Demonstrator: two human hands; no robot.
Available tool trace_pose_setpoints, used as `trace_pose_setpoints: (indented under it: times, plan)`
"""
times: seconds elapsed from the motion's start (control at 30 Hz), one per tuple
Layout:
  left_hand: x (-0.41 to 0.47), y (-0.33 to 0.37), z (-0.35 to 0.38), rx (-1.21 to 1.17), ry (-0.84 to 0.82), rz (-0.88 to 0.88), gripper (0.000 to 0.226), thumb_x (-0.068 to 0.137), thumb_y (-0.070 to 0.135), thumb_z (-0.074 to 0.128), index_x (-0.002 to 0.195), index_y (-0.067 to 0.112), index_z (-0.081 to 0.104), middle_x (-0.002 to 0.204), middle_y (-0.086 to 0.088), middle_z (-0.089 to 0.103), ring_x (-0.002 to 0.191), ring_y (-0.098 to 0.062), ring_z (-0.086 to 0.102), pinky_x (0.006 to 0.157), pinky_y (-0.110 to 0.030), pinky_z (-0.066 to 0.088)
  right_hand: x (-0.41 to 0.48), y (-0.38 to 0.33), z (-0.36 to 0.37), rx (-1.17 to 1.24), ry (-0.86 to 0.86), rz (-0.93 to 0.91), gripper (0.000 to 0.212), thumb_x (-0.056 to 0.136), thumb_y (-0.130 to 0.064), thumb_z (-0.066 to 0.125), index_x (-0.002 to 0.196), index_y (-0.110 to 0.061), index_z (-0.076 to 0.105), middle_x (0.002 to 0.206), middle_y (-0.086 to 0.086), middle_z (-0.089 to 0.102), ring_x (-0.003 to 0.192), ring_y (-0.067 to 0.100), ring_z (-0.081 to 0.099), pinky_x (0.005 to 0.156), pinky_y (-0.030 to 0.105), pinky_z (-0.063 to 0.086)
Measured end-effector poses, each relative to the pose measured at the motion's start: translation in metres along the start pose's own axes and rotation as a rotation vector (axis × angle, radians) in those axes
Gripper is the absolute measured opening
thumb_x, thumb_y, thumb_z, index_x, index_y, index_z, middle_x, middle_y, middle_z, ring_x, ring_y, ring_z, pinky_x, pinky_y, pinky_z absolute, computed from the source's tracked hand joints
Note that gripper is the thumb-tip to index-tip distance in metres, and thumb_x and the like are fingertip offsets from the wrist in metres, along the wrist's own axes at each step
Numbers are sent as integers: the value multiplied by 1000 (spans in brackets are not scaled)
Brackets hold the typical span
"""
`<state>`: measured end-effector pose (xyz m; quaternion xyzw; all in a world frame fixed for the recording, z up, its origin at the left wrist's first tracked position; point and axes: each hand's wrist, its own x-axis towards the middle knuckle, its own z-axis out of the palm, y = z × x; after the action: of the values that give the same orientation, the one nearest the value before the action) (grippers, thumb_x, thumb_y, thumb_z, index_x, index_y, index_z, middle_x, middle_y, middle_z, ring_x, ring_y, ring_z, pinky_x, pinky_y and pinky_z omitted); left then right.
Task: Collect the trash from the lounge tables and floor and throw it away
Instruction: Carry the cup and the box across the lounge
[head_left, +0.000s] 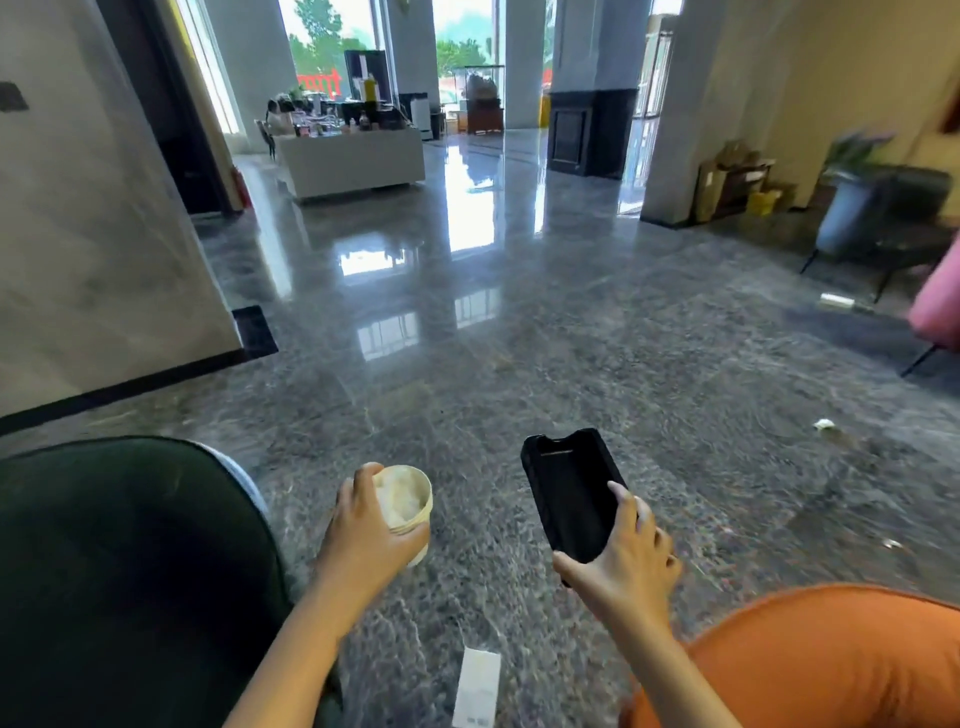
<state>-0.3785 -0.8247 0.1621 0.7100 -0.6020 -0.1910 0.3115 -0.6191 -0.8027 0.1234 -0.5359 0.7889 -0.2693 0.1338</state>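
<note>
The fingers (411, 534) of the left hand (363, 525) are curled round a paper cup (408, 519), thumb on the near rim, and the cup is stuffed with crumpled tissue. The right hand (623, 566) clamps the lower end of a black plastic tray (569, 499), one fingertip hooked over its edge and the thumb underneath, so the tray sticks up and away from the palm. Both hands are full and held over the polished stone floor (467, 364), between a dark green chair (130, 571) on the left and an orange chair (831, 660) on the right. The step in hand looks like the gathering stage, with nothing thrown away yet. More litter lies about: a paper slip (478, 686) on the floor just below the hands, a crumpled tissue (823, 424) well off to the right, a small scrap (892, 544) nearer, and a white packet (836, 300) further out by the chair legs. The next move probably calls for freeing some fingers — stacking the cup on the tray, say — then bending for the slip. No bin can be made out for certain.
</note>
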Motion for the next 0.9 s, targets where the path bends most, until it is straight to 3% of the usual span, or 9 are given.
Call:
trace_pose_setpoints:
  times: [0.33,0.47,0.57,0.67,0.77,0.9]
  plan:
    - [172,-45,-15,46,-72,46,78,66,28,77,130,19,34,123,-6,41,103,-29,51,72,-29,37,113,-101,76,-23,7,148,97,61,-56,70,138,-34,15,148,-2,20,129,29,27,99,44,28]
    - [201,-51,0,32,-144,41,78,67,28,77,130,20,33,123,-5,40,105,-26,49,70,-28,35,138,-105,84,-51,3,167,98,61,-55,72,138,-34,15,148,-1,18,129,30,28,100,44,27]
    - [213,-52,14,3,-192,44,77,68,27,77,131,20,32,124,-5,38,107,-24,46,78,-32,41,149,-103,88,-47,13,174,99,60,-55,73,138,-34,16,148,-1,18,129,30,28,101,45,26]
    - [224,-45,29,14,-219,61,79,69,30,77,132,20,30,125,-4,38,98,-16,41,75,-25,36,159,-95,90,-53,19,184,99,59,-55,72,138,-34,17,147,-2,19,127,29,29,100,45,26]
    - [231,-33,45,96,-239,90,81,70,39,74,133,23,26,127,-2,37,102,-18,47,69,-24,34,168,-80,85,-52,29,233,100,58,-55,72,139,-35,16,148,-1,19,129,29,29,102,45,25]
    - [236,-15,62,124,-292,96,84,70,42,73,136,25,24,131,-2,35,108,-22,47,76,-27,39,173,-56,71,-45,32,286,101,59,-56,72,139,-35,14,148,-1,17,130,29,27,103,45,26]
